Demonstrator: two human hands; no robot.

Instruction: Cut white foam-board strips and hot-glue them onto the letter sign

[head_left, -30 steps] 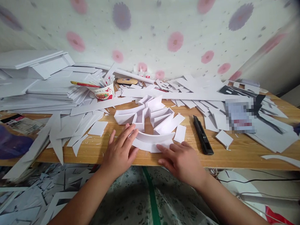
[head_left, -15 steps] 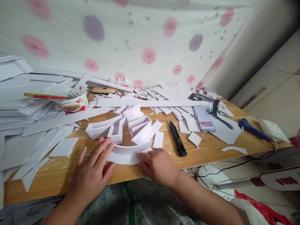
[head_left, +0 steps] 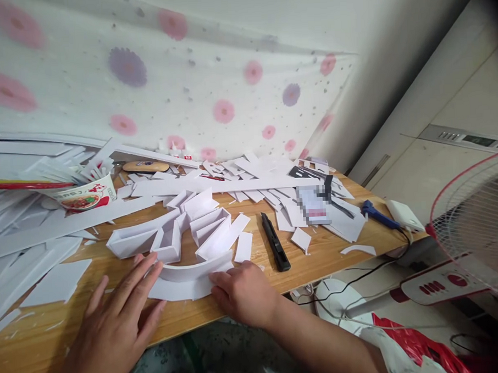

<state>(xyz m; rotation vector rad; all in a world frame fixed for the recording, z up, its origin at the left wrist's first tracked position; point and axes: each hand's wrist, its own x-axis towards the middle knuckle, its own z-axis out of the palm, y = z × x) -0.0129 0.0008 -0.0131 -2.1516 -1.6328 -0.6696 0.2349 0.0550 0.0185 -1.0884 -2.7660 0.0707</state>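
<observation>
A curved white foam-board piece with an upright strip along its back edge lies at the table's front. My left hand is open, fingers stretched out, with its fingertips against the left end of the piece. My right hand is closed at the right end, thumb and fingers bent onto the piece and strip; the exact grip is partly hidden. Just behind stand white box-like letter shapes with thin upright walls. A black utility knife lies to the right of them.
White offcuts cover the table's back. A paper tub holding white strips stands at left. At right are a blue-handled glue gun, a white box and a fan beyond the wooden table's edge.
The view has swung to the right, showing more of the fan and the cabinet. Both hands stay at the curved piece, with little visible movement against it.
</observation>
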